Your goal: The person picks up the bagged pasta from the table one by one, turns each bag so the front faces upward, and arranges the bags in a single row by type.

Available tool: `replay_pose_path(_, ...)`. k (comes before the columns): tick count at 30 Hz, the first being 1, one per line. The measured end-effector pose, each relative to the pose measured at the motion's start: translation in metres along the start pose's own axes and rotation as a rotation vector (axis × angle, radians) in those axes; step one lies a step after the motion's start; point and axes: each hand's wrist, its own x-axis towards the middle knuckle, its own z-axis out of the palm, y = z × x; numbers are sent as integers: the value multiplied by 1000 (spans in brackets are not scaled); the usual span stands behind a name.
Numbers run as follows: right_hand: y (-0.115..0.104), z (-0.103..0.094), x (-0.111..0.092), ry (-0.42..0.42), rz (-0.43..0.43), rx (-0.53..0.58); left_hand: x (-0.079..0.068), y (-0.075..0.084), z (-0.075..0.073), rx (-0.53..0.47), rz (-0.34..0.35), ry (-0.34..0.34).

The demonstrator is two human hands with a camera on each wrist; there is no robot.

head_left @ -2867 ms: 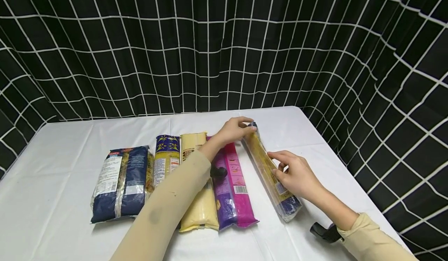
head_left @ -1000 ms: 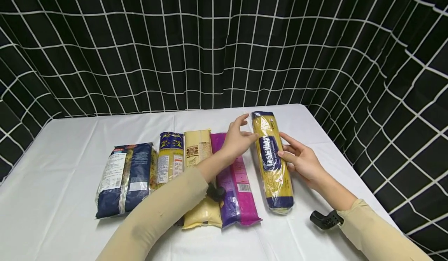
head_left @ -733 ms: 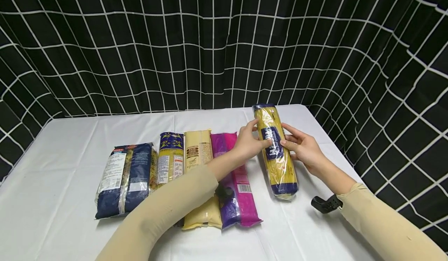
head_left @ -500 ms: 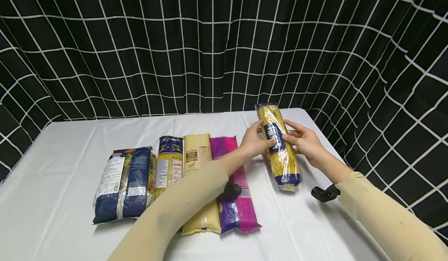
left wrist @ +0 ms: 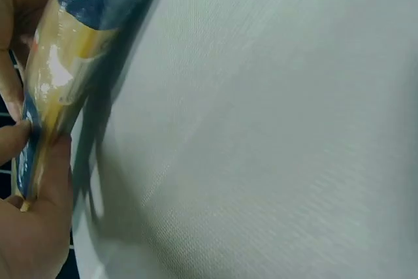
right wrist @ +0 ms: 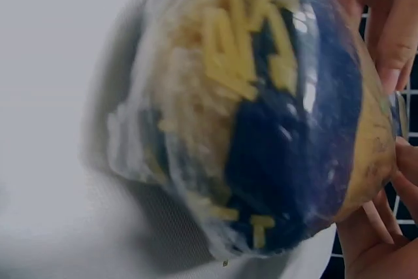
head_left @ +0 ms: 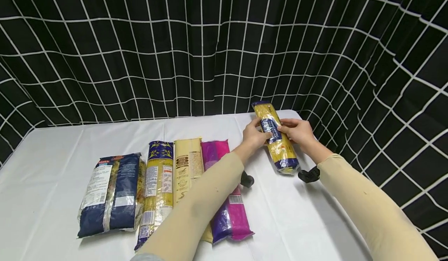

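A yellow-and-navy spaghetti packet (head_left: 284,152) in clear wrap is held at the far right of the table, tilted, its front label facing up. My left hand (head_left: 252,137) grips its left side, thumb over the label. From the right, my right hand (head_left: 301,133) grips it too, with the thumb on the label's edge. In the left wrist view the packet (left wrist: 62,63) stands over its shadow, fingers on both sides. Its near end (right wrist: 287,129) fills much of the right wrist view, with short pasta pieces printed on it.
To the left lie a navy pasta bag (head_left: 120,198), a blue-topped pasta packet (head_left: 160,175), a cream packet (head_left: 189,160) and a purple-pink packet (head_left: 232,214), side by side on the white cloth (head_left: 45,183). A black-and-white grid curtain (head_left: 196,51) hangs behind and to the right.
The spaghetti packet has been turned from its side to label up, then carried toward the table's far edge. My left hand has moved from its far end to grip its left side.
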Motion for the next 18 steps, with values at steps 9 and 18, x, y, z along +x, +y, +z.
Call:
replay_pose_path(9, 10, 4, 10, 71, 17, -61, 11, -13, 13, 118, -3, -99)
replay_pose_path(18, 18, 12, 12, 79, -45, -145, 11, -10, 14, 172, -32, -72)
